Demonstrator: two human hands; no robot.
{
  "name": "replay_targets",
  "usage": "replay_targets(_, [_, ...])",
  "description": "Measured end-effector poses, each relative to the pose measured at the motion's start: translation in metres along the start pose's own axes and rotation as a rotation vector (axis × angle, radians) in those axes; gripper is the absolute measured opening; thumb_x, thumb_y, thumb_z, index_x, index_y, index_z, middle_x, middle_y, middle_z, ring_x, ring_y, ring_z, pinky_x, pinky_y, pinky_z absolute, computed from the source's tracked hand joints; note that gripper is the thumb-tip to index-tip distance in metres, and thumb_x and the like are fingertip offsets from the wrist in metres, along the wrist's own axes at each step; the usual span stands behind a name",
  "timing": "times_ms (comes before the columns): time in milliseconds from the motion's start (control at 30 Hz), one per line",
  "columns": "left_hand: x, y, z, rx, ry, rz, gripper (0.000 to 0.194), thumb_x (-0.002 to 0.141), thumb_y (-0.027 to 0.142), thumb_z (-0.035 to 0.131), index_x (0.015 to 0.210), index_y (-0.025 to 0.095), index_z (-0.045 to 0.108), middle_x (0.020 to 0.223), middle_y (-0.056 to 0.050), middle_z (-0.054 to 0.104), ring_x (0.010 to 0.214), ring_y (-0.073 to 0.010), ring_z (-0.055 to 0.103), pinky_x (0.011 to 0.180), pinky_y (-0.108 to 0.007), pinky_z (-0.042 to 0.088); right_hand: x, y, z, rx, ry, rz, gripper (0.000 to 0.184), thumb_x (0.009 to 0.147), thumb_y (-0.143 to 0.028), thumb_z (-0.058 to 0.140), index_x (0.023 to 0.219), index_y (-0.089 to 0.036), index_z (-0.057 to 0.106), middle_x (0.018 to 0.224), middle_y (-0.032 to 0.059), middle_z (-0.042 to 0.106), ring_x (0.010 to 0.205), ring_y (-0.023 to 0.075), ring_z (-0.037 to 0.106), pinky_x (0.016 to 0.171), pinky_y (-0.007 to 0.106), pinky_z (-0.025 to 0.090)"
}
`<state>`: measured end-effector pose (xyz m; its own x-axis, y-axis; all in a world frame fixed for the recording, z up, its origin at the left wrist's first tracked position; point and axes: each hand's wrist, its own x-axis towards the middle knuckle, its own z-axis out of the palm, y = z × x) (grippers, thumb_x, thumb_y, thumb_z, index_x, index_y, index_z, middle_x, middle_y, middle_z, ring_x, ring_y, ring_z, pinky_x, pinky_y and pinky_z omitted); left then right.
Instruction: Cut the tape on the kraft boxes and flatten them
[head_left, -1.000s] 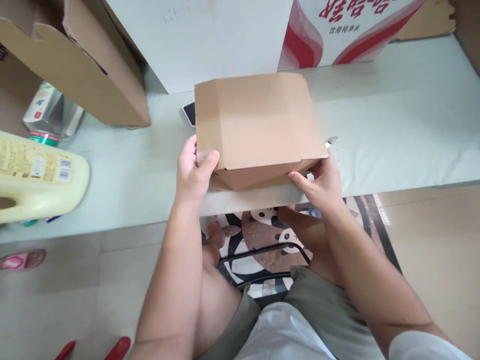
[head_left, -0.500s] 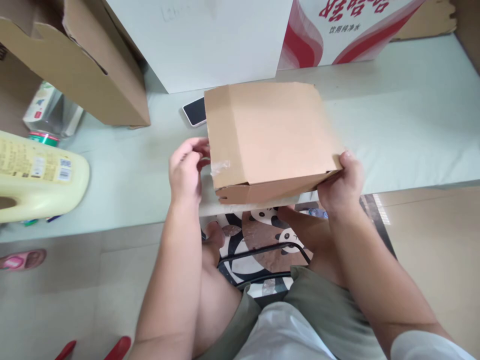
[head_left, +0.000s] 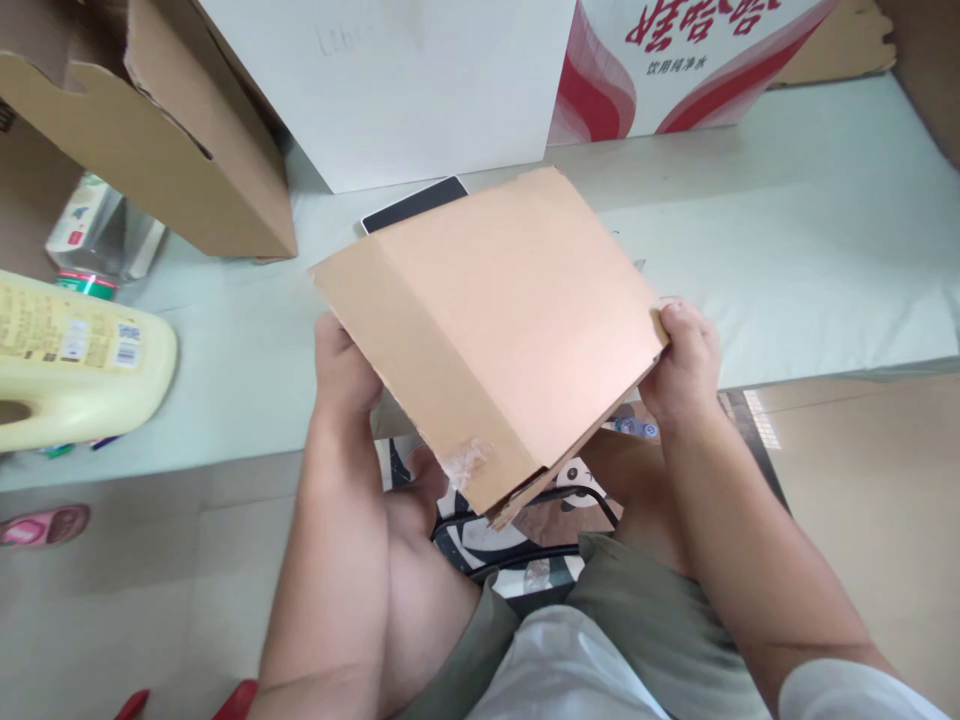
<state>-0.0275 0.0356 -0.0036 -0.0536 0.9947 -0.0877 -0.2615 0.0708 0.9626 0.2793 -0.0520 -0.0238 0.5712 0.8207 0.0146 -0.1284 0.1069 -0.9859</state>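
A flat brown cardboard box (head_left: 502, 330) is held up above the near edge of the pale table (head_left: 787, 270), turned so one corner points down toward my lap. A scrap of clear tape clings near that low corner. My right hand (head_left: 684, 365) grips the box's right corner, fingers curled over its edge. My left hand (head_left: 341, 365) is under the box's left side, its fingers hidden behind the cardboard. A dark phone (head_left: 412, 203) lies on the table behind the box, partly covered by it.
A large open cardboard carton (head_left: 165, 150) stands at the back left, a white box (head_left: 405, 80) and a red-and-white printed carton (head_left: 675, 60) behind. A pale yellow jug (head_left: 75, 365) lies at the left. A panda-patterned stool (head_left: 517, 530) is between my knees.
The box has been lifted off the table and rotated clockwise, its near left corner swinging down toward me. My left hand moved from beside the box to beneath its left side. More of the phone shows.
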Motion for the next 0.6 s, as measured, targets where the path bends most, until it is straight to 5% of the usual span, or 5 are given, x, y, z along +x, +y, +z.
replay_targets(133, [-0.005, 0.008, 0.006, -0.128, -0.018, -0.013, 0.025, 0.067, 0.038, 0.086, 0.084, 0.024, 0.073, 0.077, 0.002, 0.076, 0.089, -0.0245, 0.074, 0.076, -0.039, 0.062, 0.000, 0.000, -0.003, -0.301, -0.034, -0.073, 0.036, 0.085, -0.057, 0.070, 0.075, -0.023, 0.063, 0.063, -0.0031, 0.052, 0.056, 0.0109, 0.045, 0.052, 0.027, 0.035])
replay_targets(267, [0.001, 0.009, 0.007, -0.225, 0.021, -0.134, 0.021, 0.071, 0.037, 0.082, 0.084, 0.026, 0.069, 0.080, -0.001, 0.078, 0.123, -0.0320, 0.068, 0.094, -0.046, 0.062, 0.002, 0.002, -0.004, -0.377, 0.035, -0.184, 0.030, 0.081, -0.052, 0.075, 0.094, -0.026, 0.069, 0.087, 0.0006, 0.066, 0.079, 0.0148, 0.062, 0.070, 0.030, 0.052])
replay_targets(500, [0.007, 0.004, 0.012, -0.236, 0.075, -0.156, 0.008, 0.073, 0.026, 0.075, 0.077, 0.025, 0.068, 0.089, -0.004, 0.077, 0.112, -0.0273, 0.071, 0.092, -0.040, 0.064, 0.007, 0.009, 0.002, 0.001, -0.157, 0.249, 0.057, 0.063, -0.063, 0.084, 0.102, -0.027, 0.065, 0.099, 0.0041, 0.073, 0.086, 0.0231, 0.071, 0.063, 0.035, 0.060])
replay_targets(600, [0.002, 0.006, 0.011, -0.216, 0.028, -0.103, 0.009, 0.072, 0.029, 0.069, 0.081, 0.027, 0.071, 0.090, -0.007, 0.077, 0.111, -0.0304, 0.072, 0.090, -0.043, 0.064, 0.007, 0.010, 0.006, 0.053, -0.050, 0.291, 0.048, 0.062, -0.050, 0.085, 0.097, -0.024, 0.065, 0.098, 0.0028, 0.075, 0.084, 0.0220, 0.072, 0.067, 0.035, 0.063])
